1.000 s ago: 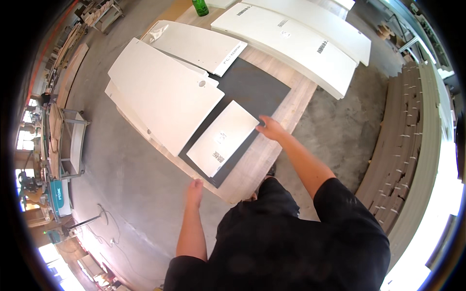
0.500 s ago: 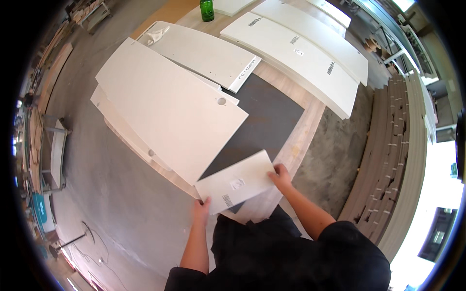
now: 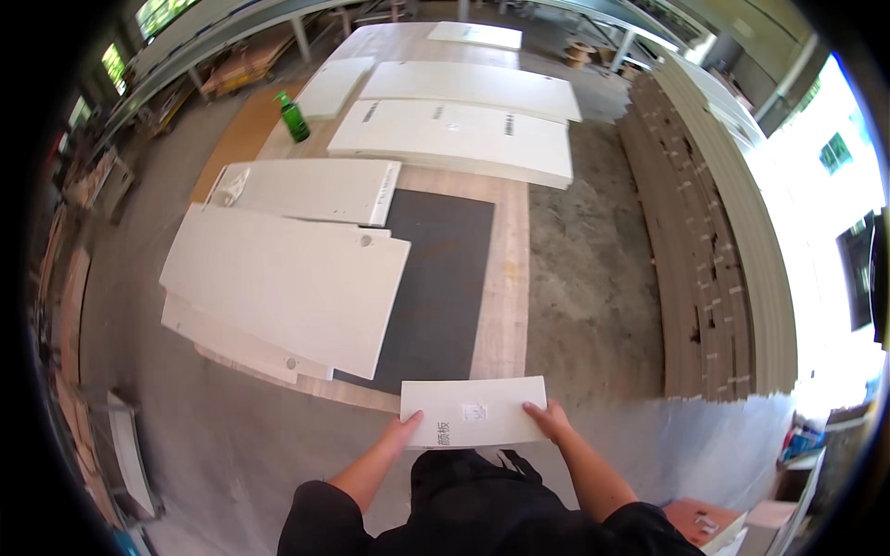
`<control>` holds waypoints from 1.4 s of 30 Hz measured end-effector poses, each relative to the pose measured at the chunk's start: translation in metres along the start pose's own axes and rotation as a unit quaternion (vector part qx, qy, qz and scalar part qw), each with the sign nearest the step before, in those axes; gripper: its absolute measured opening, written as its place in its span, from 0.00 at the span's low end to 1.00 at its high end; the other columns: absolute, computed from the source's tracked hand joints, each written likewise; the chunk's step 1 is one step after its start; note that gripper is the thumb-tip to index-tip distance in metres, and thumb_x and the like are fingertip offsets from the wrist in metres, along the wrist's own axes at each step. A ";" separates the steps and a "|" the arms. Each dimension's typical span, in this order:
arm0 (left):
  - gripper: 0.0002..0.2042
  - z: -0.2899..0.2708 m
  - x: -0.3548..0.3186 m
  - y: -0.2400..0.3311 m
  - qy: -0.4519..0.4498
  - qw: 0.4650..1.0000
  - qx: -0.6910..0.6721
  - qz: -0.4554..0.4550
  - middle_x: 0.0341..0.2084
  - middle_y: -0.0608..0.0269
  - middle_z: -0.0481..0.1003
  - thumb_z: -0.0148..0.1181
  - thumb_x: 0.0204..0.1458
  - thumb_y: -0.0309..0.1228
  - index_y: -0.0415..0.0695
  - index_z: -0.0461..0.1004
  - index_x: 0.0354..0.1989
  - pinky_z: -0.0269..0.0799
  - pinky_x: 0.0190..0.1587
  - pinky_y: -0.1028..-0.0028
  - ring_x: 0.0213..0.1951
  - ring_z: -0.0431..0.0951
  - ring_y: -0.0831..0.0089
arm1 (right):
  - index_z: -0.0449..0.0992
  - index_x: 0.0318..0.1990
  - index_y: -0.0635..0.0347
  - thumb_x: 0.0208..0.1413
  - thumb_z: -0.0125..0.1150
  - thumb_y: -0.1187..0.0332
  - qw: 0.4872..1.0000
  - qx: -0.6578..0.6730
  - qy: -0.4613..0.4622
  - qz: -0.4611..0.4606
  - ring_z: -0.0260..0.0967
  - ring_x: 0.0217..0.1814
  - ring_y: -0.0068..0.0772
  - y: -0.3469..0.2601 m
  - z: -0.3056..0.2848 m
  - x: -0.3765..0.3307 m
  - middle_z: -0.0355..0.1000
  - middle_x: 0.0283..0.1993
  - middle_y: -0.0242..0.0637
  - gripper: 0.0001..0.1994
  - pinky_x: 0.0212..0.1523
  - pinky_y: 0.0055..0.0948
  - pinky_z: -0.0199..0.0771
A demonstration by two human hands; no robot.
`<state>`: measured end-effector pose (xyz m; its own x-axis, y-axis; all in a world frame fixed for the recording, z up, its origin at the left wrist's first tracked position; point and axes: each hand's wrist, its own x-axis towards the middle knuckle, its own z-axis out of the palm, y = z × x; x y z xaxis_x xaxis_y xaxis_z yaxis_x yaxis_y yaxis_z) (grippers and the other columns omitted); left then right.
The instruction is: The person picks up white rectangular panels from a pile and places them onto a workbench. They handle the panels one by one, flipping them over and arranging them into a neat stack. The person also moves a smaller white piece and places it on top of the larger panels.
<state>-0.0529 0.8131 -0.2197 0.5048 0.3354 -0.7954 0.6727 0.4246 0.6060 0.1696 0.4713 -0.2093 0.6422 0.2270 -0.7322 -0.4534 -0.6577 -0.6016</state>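
Observation:
A small white rectangular panel [image 3: 505,408] with a label and dark marking is held level before my body, past the table's near edge. My left hand [image 3: 402,430] grips its left end, thumb on top. At the right end my right hand [image 3: 549,420] pinches it the same way; the fingers below are hidden. Beyond the panel lies a dark grey sheet [image 3: 440,278] on the wood-look table [image 3: 505,278]. To its left, a large white panel [image 3: 287,278] with a round hole overlaps the sheet and other white panels.
A marked stack of white boards [image 3: 454,144] sits farther back on the table. Near it stands a green pump bottle [image 3: 293,119]. A crumpled white cloth [image 3: 232,185] rests on a back-left panel [image 3: 306,185]. Tall stacked brown boards [image 3: 686,250] line the right side, across a strip of concrete floor [image 3: 584,269].
The small panel has gone from tilted over the table's near end to level and closer to my body, both hands still on it. My view has swung and tipped up, showing more of the workshop.

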 end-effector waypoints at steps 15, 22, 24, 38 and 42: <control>0.31 0.427 -0.215 -0.123 -0.433 0.670 0.541 0.267 0.43 0.40 0.80 0.60 0.55 0.56 0.33 0.77 0.47 0.74 0.51 0.64 0.48 0.81 0.51 | 0.74 0.52 0.70 0.59 0.65 0.55 0.693 0.557 0.458 0.001 0.78 0.41 0.34 0.387 -0.005 -0.502 0.79 0.42 0.44 0.25 0.44 0.36 0.79; 0.33 0.545 -0.334 -0.278 -0.549 0.466 0.646 0.253 0.44 0.41 0.80 0.56 0.58 0.57 0.32 0.75 0.49 0.73 0.52 0.61 0.49 0.80 0.51 | 0.73 0.55 0.72 0.57 0.68 0.52 0.504 0.608 0.598 0.139 0.75 0.50 0.36 0.515 0.058 -0.620 0.77 0.49 0.47 0.30 0.53 0.36 0.75; 0.34 0.572 -0.357 -0.312 -0.541 0.419 0.684 0.254 0.44 0.41 0.79 0.54 0.58 0.57 0.31 0.75 0.49 0.73 0.52 0.61 0.49 0.80 0.51 | 0.73 0.55 0.71 0.58 0.67 0.52 0.486 0.650 0.571 0.124 0.76 0.48 0.34 0.547 0.068 -0.634 0.78 0.48 0.45 0.29 0.52 0.36 0.74; 0.30 0.823 -0.538 -0.555 -0.639 0.329 0.674 0.172 0.44 0.42 0.79 0.57 0.60 0.52 0.31 0.71 0.51 0.73 0.51 0.63 0.48 0.80 0.56 | 0.71 0.55 0.70 0.62 0.64 0.54 0.290 0.660 0.673 0.167 0.75 0.48 0.31 0.724 -0.012 -0.752 0.77 0.49 0.42 0.26 0.51 0.33 0.75; 0.28 0.879 -0.622 -0.623 -0.659 0.268 0.666 0.225 0.43 0.42 0.79 0.57 0.61 0.51 0.32 0.71 0.50 0.73 0.50 0.65 0.47 0.80 0.58 | 0.69 0.57 0.69 0.63 0.63 0.55 0.233 0.668 0.695 0.124 0.73 0.50 0.30 0.792 -0.036 -0.789 0.75 0.51 0.41 0.26 0.52 0.34 0.74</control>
<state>-0.3105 -0.3998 -0.1122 -0.1413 -0.8596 -0.4910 -0.4631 -0.3810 0.8002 -0.6737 -0.2542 -0.0968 -0.3484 -0.7630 -0.5445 0.2255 0.4957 -0.8387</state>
